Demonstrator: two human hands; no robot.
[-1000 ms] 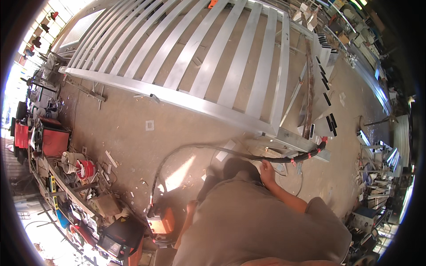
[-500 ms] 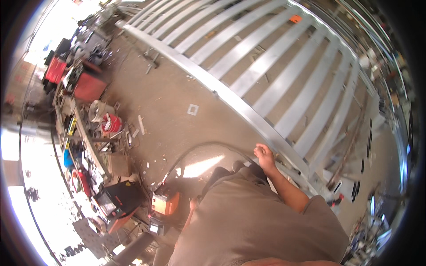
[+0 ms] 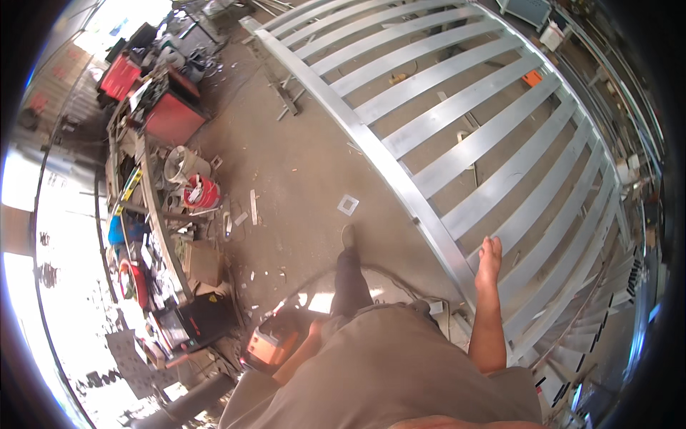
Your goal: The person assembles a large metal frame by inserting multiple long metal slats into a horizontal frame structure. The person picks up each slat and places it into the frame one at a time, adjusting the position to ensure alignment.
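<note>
Concrete floor — long metal gate frame flat on it, small square plate beside.

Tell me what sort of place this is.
Most likely a metal fabrication or welding workshop: a large steel gate frame lies flat on the concrete floor, beside a cluttered workbench and an orange machine.

A cluttered metal workbench runs along the left edge, loaded with tools, cables and small containers. On the dusty concrete floor near it stand a white plastic bucket and a red round drum. Two red metal cabinets sit farther off. A small square white plate lies flat on the floor, and a brown cardboard box rests beside the bench.
</note>
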